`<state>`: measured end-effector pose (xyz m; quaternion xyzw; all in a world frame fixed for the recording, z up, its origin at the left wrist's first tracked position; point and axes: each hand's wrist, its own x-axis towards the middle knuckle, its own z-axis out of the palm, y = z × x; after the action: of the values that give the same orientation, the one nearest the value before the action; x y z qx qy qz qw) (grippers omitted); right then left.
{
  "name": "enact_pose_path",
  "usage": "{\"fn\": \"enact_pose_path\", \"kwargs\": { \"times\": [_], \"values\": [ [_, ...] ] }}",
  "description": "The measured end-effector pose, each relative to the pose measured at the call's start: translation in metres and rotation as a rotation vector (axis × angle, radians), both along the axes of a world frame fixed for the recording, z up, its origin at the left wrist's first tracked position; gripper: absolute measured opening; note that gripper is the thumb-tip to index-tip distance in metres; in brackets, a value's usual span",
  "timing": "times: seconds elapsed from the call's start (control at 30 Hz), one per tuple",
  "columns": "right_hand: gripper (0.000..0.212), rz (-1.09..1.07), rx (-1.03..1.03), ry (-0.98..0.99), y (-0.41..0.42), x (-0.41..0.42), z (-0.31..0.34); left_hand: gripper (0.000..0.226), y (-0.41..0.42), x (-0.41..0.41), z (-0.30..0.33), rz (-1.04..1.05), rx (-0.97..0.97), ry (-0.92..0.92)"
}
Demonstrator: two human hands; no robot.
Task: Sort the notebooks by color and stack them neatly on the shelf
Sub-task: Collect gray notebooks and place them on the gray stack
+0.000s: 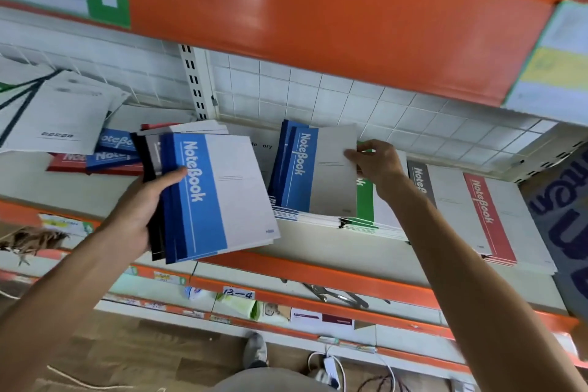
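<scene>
My left hand [144, 200] grips a bundle of notebooks [219, 194] in front of the shelf [318, 251]; a blue-and-white one is on top, with black, grey and red ones behind it. My right hand [374, 161] pinches the right edge of a blue notebook [318, 172] on top of the blue stack on the shelf. A green notebook stack [364, 200] lies partly under that blue stack. Further right lie a grey notebook [420, 181] and a red notebook [486, 216]. At the left of the shelf lie loose blue notebooks [111, 149] over a red one [68, 162].
White envelopes or pads [60, 114] lean at the shelf's back left. An orange shelf board [318, 16] hangs overhead. A blue printed bag [556, 216] stands at the right end. Lower shelves carry price tags [238, 293], tools and small goods. My shoe and cables are on the wooden floor.
</scene>
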<state>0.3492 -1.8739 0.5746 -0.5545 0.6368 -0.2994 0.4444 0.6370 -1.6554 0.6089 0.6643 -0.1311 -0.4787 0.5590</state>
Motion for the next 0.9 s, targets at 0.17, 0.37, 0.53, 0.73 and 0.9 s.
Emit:
{"fn": "enact_pose_path", "kwargs": {
  "times": [0.17, 0.37, 0.53, 0.73, 0.9],
  "values": [
    [0.02, -0.029, -0.007, 0.062, -0.01, 0.015, -0.001, 0.031, 0.002, 0.02, -0.002, 0.031, 0.021, 0.028],
    [0.018, -0.038, -0.097, 0.227, -0.013, 0.024, 0.001, 0.028, 0.006, 0.027, -0.005, -0.004, 0.04, 0.011],
    [0.014, 0.004, -0.19, 0.385, -0.013, 0.026, -0.003, 0.03, 0.005, 0.025, -0.005, -0.045, 0.036, 0.003],
    [0.02, 0.047, -0.233, 0.534, -0.01, 0.024, -0.002, 0.025, 0.004, 0.017, -0.005, -0.066, 0.012, 0.009],
    [0.022, 0.265, -0.344, 0.262, 0.066, 0.035, 0.014, 0.02, 0.003, 0.0, -0.006, -0.077, -0.006, 0.008]
  ]
}}
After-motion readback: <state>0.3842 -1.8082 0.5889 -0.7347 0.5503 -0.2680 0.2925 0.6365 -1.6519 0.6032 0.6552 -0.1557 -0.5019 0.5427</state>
